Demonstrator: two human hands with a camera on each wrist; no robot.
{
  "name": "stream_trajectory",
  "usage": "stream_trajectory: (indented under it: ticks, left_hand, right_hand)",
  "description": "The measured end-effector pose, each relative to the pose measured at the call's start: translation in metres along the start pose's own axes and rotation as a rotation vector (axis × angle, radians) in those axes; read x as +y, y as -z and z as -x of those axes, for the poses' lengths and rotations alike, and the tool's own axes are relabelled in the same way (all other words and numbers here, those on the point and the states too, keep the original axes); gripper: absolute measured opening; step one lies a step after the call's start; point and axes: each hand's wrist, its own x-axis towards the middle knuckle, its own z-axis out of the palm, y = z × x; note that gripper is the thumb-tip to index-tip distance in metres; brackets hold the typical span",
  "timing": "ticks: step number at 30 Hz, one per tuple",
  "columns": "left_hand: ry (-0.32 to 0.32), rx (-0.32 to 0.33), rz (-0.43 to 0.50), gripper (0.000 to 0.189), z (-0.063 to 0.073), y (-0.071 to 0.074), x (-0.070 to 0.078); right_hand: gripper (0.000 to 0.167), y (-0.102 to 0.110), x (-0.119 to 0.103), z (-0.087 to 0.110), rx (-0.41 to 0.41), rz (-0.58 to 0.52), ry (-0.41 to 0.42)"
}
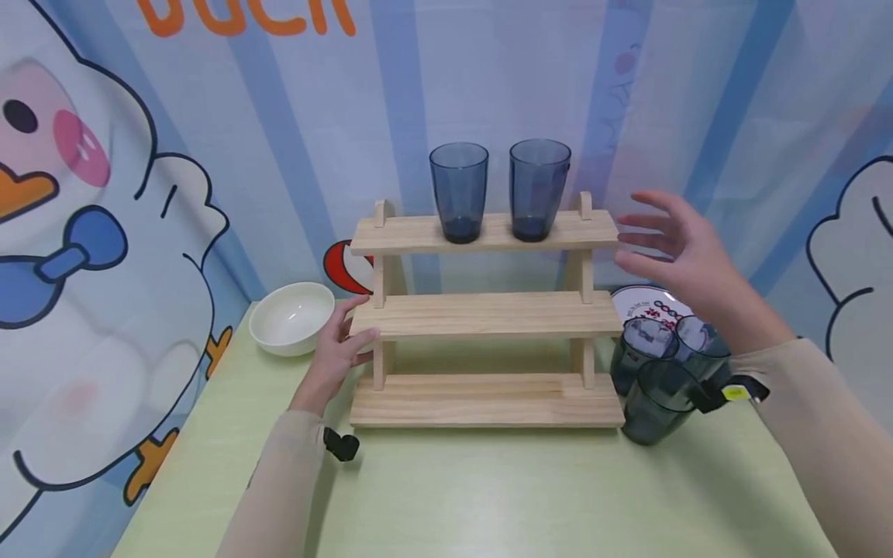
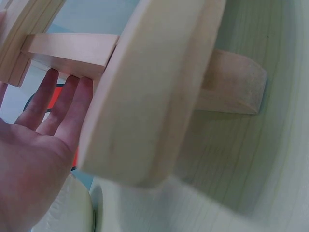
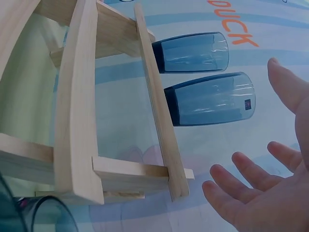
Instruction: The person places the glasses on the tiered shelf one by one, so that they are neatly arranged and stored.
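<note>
A three-tier wooden display rack (image 1: 488, 316) stands on the table. My left hand (image 1: 337, 360) grips its left end at the middle board, thumb at the front edge; in the left wrist view, several fingers (image 2: 77, 104) of it touch the side upright (image 2: 72, 48). Two blue-tinted drinking glasses stand upright on the top board, a left glass (image 1: 460, 194) and a right glass (image 1: 539, 190). My right hand (image 1: 680, 240) is raised just off the right end of the top board, fingers spread and holding nothing, facing the glasses in the right wrist view.
Several more tinted glasses (image 1: 659, 403) stand close against the rack's right side, partly behind my right forearm. A patterned plate (image 1: 645, 298) shows behind them. A white bowl (image 1: 291, 318) sits at the back left. Behind the table (image 1: 516, 496) hangs a cartoon-printed curtain (image 1: 307, 147).
</note>
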Motion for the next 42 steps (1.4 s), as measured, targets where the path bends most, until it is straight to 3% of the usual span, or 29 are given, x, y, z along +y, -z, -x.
stream_trajectory:
  ticks: [13,21,29,42]
  left_hand:
    - [0.004,0.005,-0.007,0.065,-0.001,0.001,-0.002]
    - [0.004,0.002,-0.004,0.065,-0.001,0.002,-0.002]
    - [0.001,0.001,0.0,0.065,0.0,0.001,-0.002]
    - [-0.003,0.002,0.0,0.066,-0.001,0.001,-0.003]
  right_hand:
    - [0.081,0.013,0.028,0.053,0.0,0.066,-0.006]
    - [0.083,0.009,0.046,0.085,-0.001,0.132,-0.005]
    - [0.084,0.0,0.058,0.108,-0.027,0.196,0.049]
    - [0.083,-0.004,0.082,0.135,0.032,0.194,-0.004]
